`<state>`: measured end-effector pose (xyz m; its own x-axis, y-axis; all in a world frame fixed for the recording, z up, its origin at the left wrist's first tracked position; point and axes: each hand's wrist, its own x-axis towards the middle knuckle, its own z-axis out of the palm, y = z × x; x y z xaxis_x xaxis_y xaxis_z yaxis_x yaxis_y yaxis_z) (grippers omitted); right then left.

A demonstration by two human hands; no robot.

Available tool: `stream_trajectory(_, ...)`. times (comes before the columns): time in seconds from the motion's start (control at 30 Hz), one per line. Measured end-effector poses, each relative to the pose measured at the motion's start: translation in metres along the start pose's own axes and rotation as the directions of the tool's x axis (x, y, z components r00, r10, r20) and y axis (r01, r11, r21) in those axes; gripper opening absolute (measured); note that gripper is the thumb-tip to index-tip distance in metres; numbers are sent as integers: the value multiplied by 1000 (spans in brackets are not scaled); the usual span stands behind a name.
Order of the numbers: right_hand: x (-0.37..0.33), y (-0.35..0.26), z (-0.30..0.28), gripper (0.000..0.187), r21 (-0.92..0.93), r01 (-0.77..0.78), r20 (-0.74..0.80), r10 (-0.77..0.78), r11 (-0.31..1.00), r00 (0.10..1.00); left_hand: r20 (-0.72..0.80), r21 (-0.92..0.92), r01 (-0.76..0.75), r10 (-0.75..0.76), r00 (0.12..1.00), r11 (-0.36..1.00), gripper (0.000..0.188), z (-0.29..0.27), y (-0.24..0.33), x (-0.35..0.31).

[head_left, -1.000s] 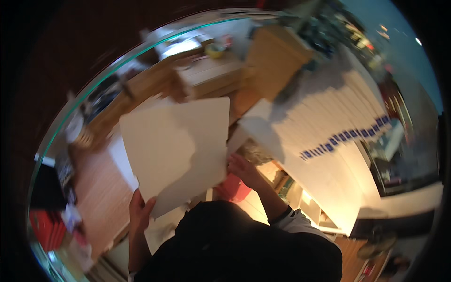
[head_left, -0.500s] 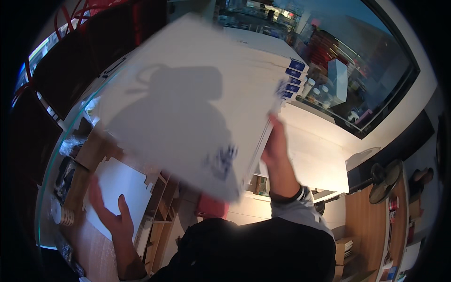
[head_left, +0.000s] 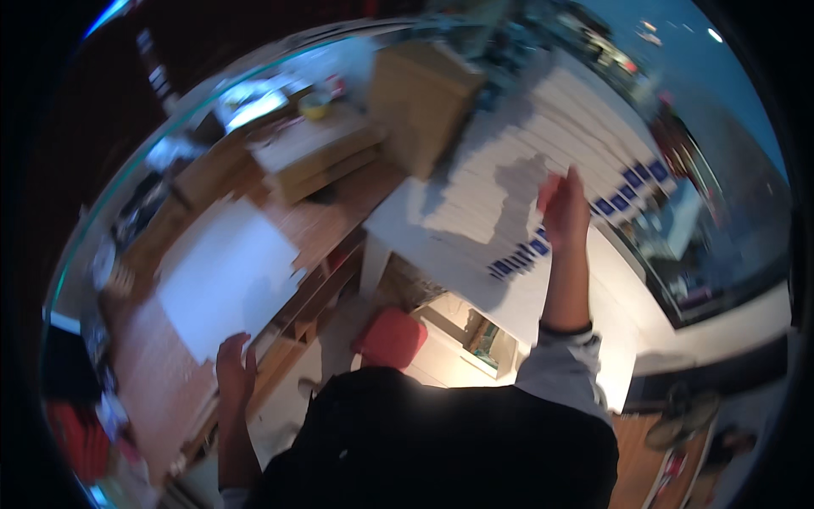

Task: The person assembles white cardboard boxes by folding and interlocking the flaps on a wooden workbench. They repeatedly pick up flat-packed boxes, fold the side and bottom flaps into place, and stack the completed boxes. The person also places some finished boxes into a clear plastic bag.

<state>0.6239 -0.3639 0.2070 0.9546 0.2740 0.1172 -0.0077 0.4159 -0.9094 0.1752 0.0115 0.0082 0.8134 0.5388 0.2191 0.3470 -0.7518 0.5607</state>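
Note:
My right hand (head_left: 565, 210) is raised in front of a tall stack of white flat boxes (head_left: 517, 140) with blue marks along their edges. Its blurred fingers look spread, with nothing between them. My left hand (head_left: 234, 365) hovers by the near corner of a flat white cardboard sheet (head_left: 222, 276), which lies on the wooden counter (head_left: 157, 386). Thumb and fingers of that hand are apart and hold nothing; whether it touches the sheet I cannot tell. A shadow falls across the box stack.
Behind the sheet stand a low box with a white top (head_left: 318, 140) and a brown carton (head_left: 415, 97). A glass edge (head_left: 182, 114) borders the counter. Below the white table (head_left: 394, 220) sits a red stool (head_left: 392, 338). A dark-framed window (head_left: 721, 288) is at the right, with a fan (head_left: 682, 416) below.
The large white box has left my right hand, and boxes now lie in the stack ahead. My right hand moved right; my left moved nearer my body. The view turned.

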Motion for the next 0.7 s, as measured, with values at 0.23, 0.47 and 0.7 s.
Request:
stream_trajectory(0.23, -118, 274, 136, 36, -759, 272, 540, 338, 592, 771, -93, 152, 123, -109, 990, 981, 37, 43, -80, -36)
stream_trajectory(0.47, -140, 409, 214, 51, -103, 958, 992, 94, 267, 80, -86, 310, 142, -121, 989, 940, 48, 64, -115, -33)
stream_trajectory(0.7, -115, 435, 223, 26, -71, 910, 992, 127, 408, 21, -75, 284, 37, -17, 997, 958, 39, 52, -127, -28)
